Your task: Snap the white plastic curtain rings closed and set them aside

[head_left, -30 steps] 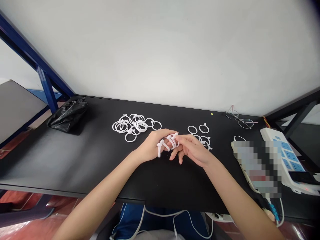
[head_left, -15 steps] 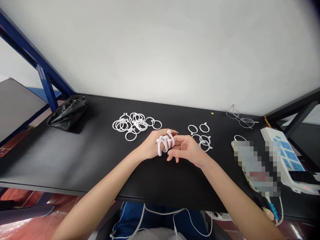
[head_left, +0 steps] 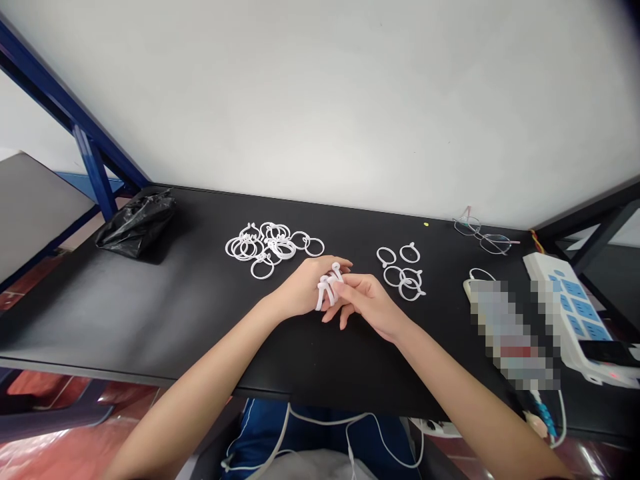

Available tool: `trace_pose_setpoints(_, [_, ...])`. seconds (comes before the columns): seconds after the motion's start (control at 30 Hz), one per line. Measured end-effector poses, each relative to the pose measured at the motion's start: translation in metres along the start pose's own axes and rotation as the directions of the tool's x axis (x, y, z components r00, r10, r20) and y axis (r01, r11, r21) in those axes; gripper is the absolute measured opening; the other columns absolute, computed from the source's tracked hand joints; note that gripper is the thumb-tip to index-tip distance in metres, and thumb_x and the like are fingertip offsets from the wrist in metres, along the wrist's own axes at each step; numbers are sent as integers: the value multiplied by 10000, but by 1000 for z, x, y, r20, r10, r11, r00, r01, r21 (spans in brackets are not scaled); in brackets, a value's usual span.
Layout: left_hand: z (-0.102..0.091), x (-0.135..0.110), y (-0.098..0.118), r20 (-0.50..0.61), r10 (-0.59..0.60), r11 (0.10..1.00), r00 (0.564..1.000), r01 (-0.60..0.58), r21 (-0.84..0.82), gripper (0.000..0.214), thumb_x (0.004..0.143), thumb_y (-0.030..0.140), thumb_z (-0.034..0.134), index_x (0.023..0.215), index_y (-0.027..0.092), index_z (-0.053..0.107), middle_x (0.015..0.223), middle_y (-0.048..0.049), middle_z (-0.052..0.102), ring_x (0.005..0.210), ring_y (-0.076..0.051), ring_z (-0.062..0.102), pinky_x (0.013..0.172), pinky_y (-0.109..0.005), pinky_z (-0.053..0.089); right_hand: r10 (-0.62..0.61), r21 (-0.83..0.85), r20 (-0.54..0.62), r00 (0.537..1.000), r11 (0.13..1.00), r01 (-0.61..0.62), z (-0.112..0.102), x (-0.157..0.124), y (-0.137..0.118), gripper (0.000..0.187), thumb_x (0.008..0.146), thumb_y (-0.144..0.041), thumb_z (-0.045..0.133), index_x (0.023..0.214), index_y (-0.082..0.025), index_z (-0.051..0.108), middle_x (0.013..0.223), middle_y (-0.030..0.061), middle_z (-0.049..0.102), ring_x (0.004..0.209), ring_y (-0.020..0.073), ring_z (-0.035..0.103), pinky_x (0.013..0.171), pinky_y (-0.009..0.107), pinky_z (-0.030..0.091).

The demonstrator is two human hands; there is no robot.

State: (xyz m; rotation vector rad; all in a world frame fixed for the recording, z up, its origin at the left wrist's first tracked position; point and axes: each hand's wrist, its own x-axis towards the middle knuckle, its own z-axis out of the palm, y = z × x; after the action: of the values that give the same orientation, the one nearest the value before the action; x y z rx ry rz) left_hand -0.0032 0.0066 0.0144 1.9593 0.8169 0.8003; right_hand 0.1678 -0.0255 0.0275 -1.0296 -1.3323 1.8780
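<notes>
- Rings [head_left: 320, 297], white, several together, are up off the counter [head_left: 200, 293] in the head view, between the two hands at the middle.
- Left hand [head_left: 305, 287]: its grip is curled round these rings, which stand side by side across the fingers with their small knobs uppermost. Whether they loop right round the fingers or are only held against them, I cannot tell.
- Right hand [head_left: 370, 300]: its grip is nearly closed, thumb tip laid on the rings and the other fingers bent below. Whether it pinches one — or merely touches it — I cannot tell.
- Left heap [head_left: 273, 247]: more white rings lie on the counter beyond the left forearm, overlapping in a tangle.
- Right group [head_left: 401, 275]: five white rings lie flat beyond the right hand, the nearer three overlapping.
- Bag [head_left: 137, 225], black and crumpled, sits at the far left corner.
- Glasses [head_left: 480, 233] lie near the wall [head_left: 325, 100] on the right.
- Phone [head_left: 515, 333], mostly blurred out, lies to the right of the right group, a cord at its near end.
- Power strip [head_left: 575, 307], white with blue sockets, is beside the phone at the right.
</notes>
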Motion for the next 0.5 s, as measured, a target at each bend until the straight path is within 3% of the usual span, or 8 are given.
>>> trace_pose_setpoints(0.17, [-2,1,3,32,-39,986,999,43,-161,438,755,258,652,1163,100,630,1061,-116,690,890,-222,662,758,-319,530,26,50,121,992,998,-32,-5,-1,-1,330,864,-439,654,872,-118,734,840,106,755,616,158,731,488,181,531])
trace_pose_setpoints(0.33, [-2,3,8,107,-76,926,991,110,-361,435,745,304,676,1123,90,650,898,-81,699,744,-178,638,632,-261,504,-27,66,181,983,998,15,-6,-2,-4,273,850,-378,688,941,-128,748,972,131,753,741,200,752,531,201,560])
trace_pose_setpoints(0.5, [0,2,11,139,-88,932,986,131,-339,365,817,295,609,1114,92,666,789,-60,684,657,-141,613,576,-221,471,30,99,107,994,994,-40,-2,0,-2,453,909,-500,561,809,-100,749,873,147,760,649,192,746,488,194,538])
